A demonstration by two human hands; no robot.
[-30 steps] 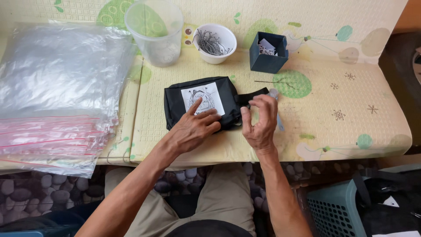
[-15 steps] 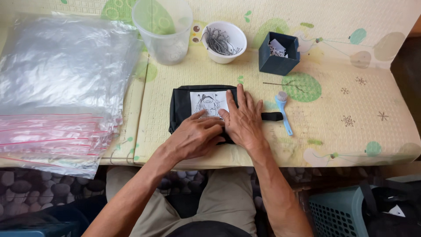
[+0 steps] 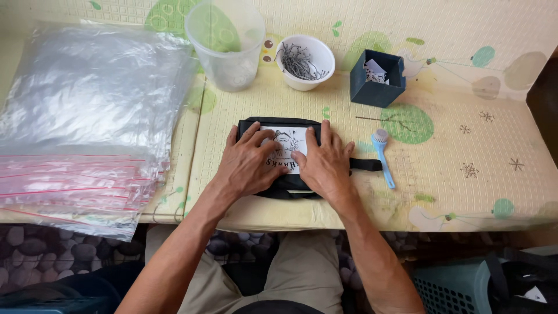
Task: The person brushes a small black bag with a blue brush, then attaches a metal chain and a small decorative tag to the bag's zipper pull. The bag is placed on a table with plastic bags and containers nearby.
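A folded black cloth item (image 3: pixel 254 125) with a white printed patch (image 3: pixel 289 139) lies flat on the patterned table mat, with a black strap end (image 3: pixel 366 164) sticking out to the right. My left hand (image 3: pixel 251 163) and my right hand (image 3: pixel 325 164) both press flat on it, fingers spread, side by side. Neither hand grips anything. A small light-blue brush (image 3: pixel 382 156) lies on the mat just right of my right hand.
A stack of clear zip bags with red seal lines (image 3: pixel 81 134) covers the left side. Behind stand a clear plastic cup (image 3: pixel 225 46), a white bowl of metal pins (image 3: pixel 304 61) and a dark blue box (image 3: pixel 376 78). A teal basket (image 3: pixel 459 288) sits on the floor at lower right.
My right hand put down the blue brush beside the cloth and came onto it. Both hands now lie flat on the black cloth, which sits squarer in front of me.
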